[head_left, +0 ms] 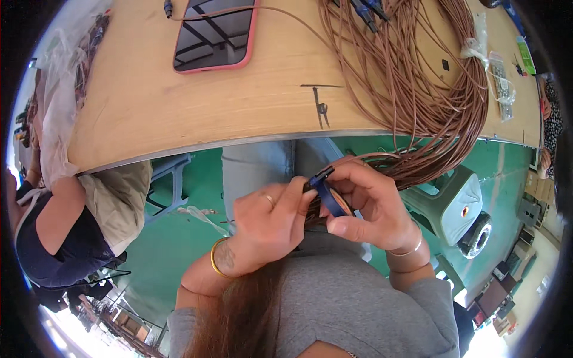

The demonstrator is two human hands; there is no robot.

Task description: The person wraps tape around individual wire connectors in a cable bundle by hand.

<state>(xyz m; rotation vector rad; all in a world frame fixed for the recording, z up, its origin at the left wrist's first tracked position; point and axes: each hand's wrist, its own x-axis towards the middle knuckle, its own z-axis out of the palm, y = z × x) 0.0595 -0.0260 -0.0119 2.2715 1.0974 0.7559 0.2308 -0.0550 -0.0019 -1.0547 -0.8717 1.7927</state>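
Observation:
My hands meet in front of my lap, just below the table edge. My right hand [379, 206] curls around a roll of blue tape [335, 201] with an orange inner side. The fingers of my left hand [268, 221] pinch a dark cable end [310, 185], and a strip of the tape appears to be wound on it. A brown cable [358, 157] runs from behind my right fingers to the large bundle of brown cables [412, 77] that hangs over the table edge. My fingers partly hide the contact between tape and cable.
A phone in a pink case [215, 36] lies on the wooden table [239, 110], near a small dark connector [168, 8]. A green stool [456, 209] stands at the right. Another person [65, 227] sits at the left, beside clear plastic sheeting [59, 95].

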